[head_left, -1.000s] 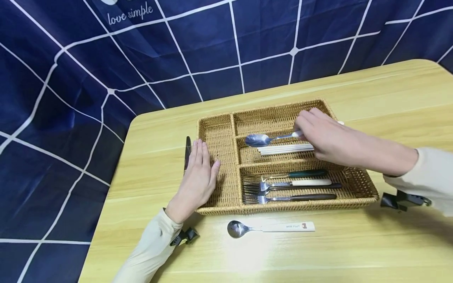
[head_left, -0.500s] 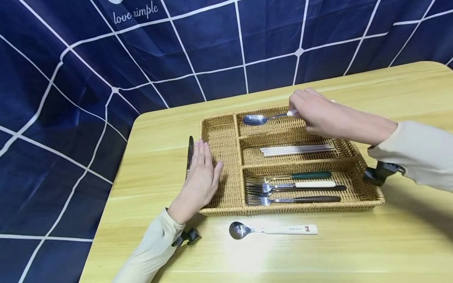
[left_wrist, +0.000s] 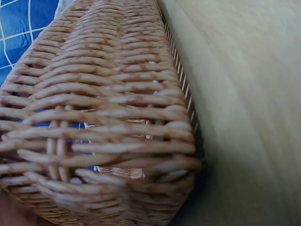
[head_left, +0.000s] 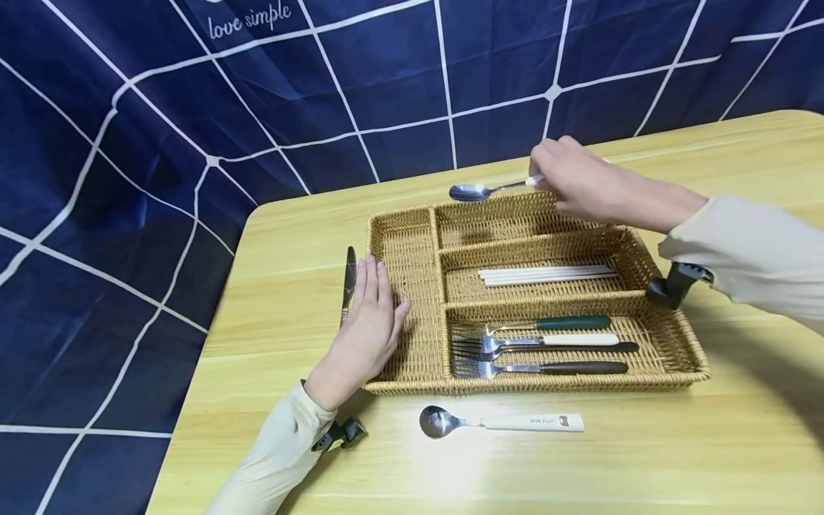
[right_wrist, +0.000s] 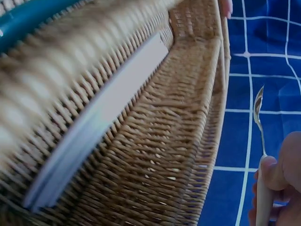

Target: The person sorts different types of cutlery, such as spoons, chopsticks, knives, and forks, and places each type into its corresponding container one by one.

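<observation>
My right hand [head_left: 579,179] pinches the white handle of a metal spoon [head_left: 470,192], held over the far edge of the wicker cutlery tray [head_left: 444,385]. In the right wrist view the thumb lies on the handle of the spoon [right_wrist: 264,183], its bowl pointing away. My left hand [head_left: 363,325] lies with straight fingers on the tray's left wall. White chopsticks [head_left: 547,275] lie in the tray's middle compartment. Several forks [head_left: 582,368] lie in the near compartment. The left wrist view is filled by the tray's woven wall [left_wrist: 108,113].
A second spoon [head_left: 502,422] with a white printed handle lies on the wooden table [head_left: 644,465] in front of the tray. A dark knife [head_left: 348,282] lies left of the tray, partly behind my left hand. A blue curtain [head_left: 386,86] with white lines hangs behind the table.
My right hand has carried the spoon away from me, from above the chopsticks to over the tray's far edge. The left hand has stayed on the left wall.
</observation>
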The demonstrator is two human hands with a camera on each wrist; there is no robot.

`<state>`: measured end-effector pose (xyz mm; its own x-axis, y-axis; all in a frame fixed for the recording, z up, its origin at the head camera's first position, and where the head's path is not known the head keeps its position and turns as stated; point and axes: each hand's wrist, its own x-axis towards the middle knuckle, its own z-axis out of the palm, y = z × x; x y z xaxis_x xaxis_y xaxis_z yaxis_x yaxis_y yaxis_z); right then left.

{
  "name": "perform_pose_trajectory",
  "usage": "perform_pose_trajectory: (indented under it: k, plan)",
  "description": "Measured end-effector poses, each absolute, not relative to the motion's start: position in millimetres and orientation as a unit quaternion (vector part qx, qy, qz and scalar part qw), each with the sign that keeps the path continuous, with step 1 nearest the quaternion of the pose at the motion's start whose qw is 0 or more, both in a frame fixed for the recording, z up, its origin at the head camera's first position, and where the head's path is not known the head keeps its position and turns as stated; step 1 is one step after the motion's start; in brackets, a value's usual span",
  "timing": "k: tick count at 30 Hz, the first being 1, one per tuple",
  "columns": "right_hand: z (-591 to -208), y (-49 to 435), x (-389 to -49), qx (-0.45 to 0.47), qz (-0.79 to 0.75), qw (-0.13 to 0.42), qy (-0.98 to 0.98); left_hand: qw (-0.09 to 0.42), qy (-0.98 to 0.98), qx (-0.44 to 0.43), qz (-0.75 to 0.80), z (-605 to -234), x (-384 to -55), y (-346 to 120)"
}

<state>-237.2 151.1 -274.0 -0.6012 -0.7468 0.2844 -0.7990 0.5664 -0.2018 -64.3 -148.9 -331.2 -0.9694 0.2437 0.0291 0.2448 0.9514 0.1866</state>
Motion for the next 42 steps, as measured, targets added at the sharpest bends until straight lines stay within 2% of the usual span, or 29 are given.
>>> perform_pose_trajectory:
  k: [15,22,30,42]
  plan:
    - [-284,139,-268,0.422,0.199,0.078,-0.881,-0.009,-0.992,-0.099,-0.081,-329,-62,-149]
    - [-294,148,-271,0.471,0.208,0.037,-0.857,-0.005,-0.991,-0.105,-0.088,-328,-61,-148]
    - [-291,154,-263,0.511,0.112,-0.012,-0.852,-0.003,-0.99,-0.106,-0.088,-329,-62,-144]
    - [-293,135,-256,0.542,-0.06,0.011,-0.838,-0.012,-0.99,-0.101,-0.094,-327,-61,-144]
